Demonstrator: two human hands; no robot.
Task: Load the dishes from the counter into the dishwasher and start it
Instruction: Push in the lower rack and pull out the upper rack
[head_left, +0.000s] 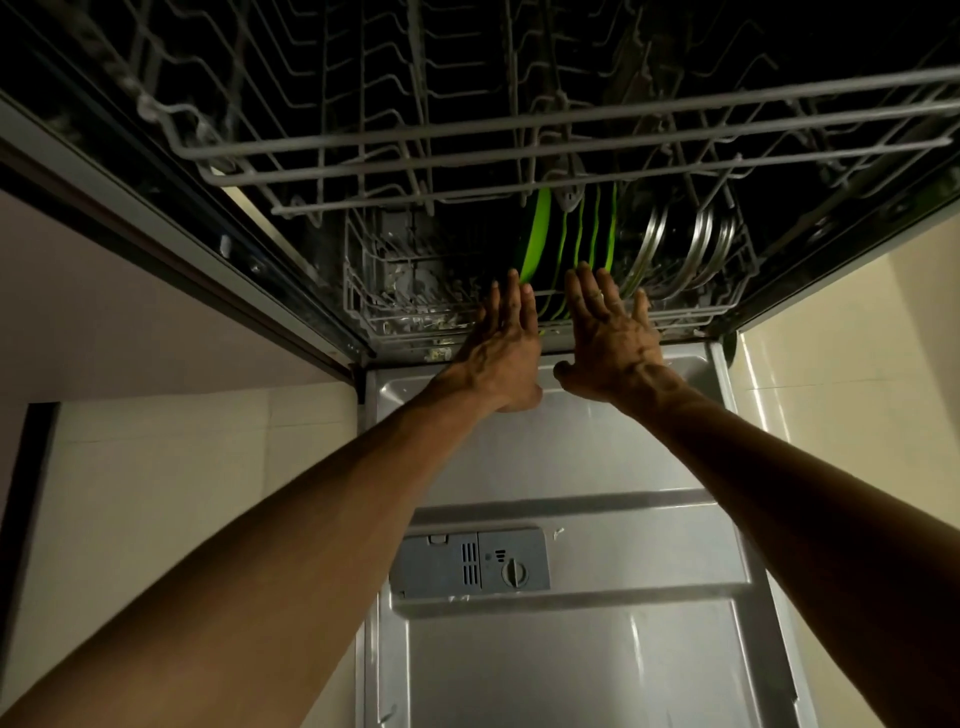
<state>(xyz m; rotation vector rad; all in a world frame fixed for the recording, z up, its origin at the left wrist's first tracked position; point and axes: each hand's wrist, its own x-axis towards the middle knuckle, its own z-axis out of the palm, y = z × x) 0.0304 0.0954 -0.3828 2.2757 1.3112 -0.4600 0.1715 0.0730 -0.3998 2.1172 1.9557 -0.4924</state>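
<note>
The dishwasher stands open, its steel door (571, 665) folded down flat toward me. The lower rack (363, 306) sits inside the tub and holds several green-rimmed plates (543, 234) standing on edge and some steel plates (696, 244) to their right. My left hand (506, 345) and my right hand (613, 338) lie side by side with fingers straight, pressed against the front edge of the lower rack in front of the green plates. A ring shows on my right hand. Neither hand holds anything.
The upper rack (519, 150) is pulled out above the lower one and looks bare from below. A cutlery basket (410, 260) sits at the lower rack's left. The detergent dispenser (470, 564) is set in the door. Pale tiled floor (156, 493) lies on both sides.
</note>
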